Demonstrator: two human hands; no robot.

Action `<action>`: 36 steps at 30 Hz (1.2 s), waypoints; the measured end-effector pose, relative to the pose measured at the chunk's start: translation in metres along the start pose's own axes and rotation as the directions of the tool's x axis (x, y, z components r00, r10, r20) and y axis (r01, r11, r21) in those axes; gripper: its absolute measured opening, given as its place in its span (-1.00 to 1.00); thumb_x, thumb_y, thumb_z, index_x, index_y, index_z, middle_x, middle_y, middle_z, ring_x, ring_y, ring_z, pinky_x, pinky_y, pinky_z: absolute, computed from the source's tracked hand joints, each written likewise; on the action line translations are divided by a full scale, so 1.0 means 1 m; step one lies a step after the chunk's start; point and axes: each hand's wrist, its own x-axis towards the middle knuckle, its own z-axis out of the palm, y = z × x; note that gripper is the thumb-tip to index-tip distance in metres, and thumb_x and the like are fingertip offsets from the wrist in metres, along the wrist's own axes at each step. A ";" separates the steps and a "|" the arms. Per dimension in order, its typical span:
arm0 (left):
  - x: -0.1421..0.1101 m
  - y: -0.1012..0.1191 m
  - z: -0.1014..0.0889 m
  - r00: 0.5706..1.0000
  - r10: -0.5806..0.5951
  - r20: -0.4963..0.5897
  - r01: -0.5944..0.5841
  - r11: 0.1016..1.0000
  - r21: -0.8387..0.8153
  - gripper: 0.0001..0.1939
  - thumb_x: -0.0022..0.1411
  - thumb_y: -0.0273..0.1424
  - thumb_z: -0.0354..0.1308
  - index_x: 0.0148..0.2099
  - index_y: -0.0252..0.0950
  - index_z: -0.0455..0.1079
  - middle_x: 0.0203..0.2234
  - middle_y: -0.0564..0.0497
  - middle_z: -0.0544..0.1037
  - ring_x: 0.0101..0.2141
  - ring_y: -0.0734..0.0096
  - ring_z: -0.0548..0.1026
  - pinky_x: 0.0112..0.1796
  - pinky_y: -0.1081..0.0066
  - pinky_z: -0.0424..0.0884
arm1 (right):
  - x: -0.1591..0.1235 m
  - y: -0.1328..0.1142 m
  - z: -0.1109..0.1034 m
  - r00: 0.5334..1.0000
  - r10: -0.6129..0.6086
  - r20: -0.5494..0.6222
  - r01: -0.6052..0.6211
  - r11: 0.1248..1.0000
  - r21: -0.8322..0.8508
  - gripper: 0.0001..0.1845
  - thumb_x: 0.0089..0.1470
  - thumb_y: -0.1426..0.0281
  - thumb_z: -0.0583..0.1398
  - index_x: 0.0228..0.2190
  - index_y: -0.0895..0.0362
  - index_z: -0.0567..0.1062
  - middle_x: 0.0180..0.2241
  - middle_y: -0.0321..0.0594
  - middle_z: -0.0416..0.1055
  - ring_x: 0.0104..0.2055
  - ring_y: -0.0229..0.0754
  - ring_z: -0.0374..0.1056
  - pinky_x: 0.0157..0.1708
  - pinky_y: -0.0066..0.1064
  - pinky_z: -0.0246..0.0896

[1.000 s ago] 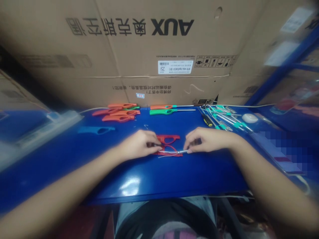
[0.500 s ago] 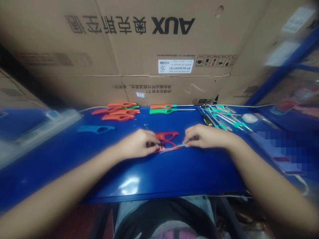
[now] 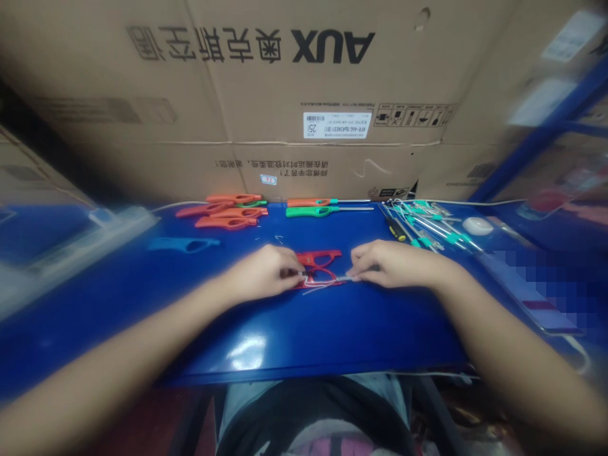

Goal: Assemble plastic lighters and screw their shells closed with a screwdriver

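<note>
Two red lighter handle halves [image 3: 323, 258] lie on the blue table between my hands, one above the other. My left hand [image 3: 268, 272] pinches a small dark part with a white wire [image 3: 316, 285] over the left end of the lower half; its fingers hide most of that part. In the fingertips of my right hand [image 3: 387, 263] is a thin metal rod [image 3: 344, 278], just at the right end of the same half. The wire and a thin pale strand [image 3: 313, 291] run between the two hands. Fine details there are blurred.
Several orange and red lighter handles [image 3: 228, 218] lie at the back left, near a blue handle [image 3: 183, 245]. Lighters with metal rods [image 3: 313, 211] lie at the back centre. Rods with green pieces [image 3: 437, 225], a screwdriver [image 3: 395, 230] and a white round object [image 3: 477, 225] are at right. Behind stands cardboard [image 3: 266, 88].
Both hands stay almost in place. The thin pale strand below the lower red half has tilted, its left end now slightly lower and farther from the handle.
</note>
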 end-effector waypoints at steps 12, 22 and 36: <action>0.000 -0.003 0.003 1.000 -0.022 0.008 0.022 1.000 -0.008 -0.83 0.30 -0.43 0.23 -0.12 -0.32 0.63 -0.27 -0.08 0.65 -0.30 0.35 0.59 -0.22 0.41 0.47 | 0.000 -0.001 0.001 0.998 -0.028 -0.055 0.021 0.991 -0.130 -0.83 0.18 0.44 0.25 -0.24 0.11 0.67 -0.24 -0.17 0.53 -0.18 -0.15 0.42 -0.18 -0.37 0.22; 0.000 0.003 0.006 0.999 -0.032 -0.008 0.032 0.999 0.027 -0.84 0.30 -0.47 0.22 -0.14 -0.34 0.62 -0.29 -0.08 0.64 -0.31 0.33 0.59 -0.23 0.39 0.46 | 0.023 -0.002 0.019 0.977 0.196 -0.085 -0.175 0.962 0.208 -0.88 0.12 0.36 0.30 -0.36 0.15 0.62 -0.34 -0.21 0.57 -0.32 -0.21 0.40 -0.32 -0.41 0.19; 0.002 0.008 0.006 0.996 -0.087 -0.016 0.087 0.996 0.019 -0.87 0.29 -0.50 0.23 -0.21 -0.35 0.62 -0.35 -0.04 0.60 -0.37 0.42 0.55 -0.30 0.45 0.42 | 0.023 -0.008 0.018 0.960 0.269 -0.076 -0.243 0.938 0.245 -0.87 0.09 0.34 0.31 -0.37 0.17 0.58 -0.48 -0.27 0.49 -0.48 -0.28 0.30 -0.43 -0.45 0.11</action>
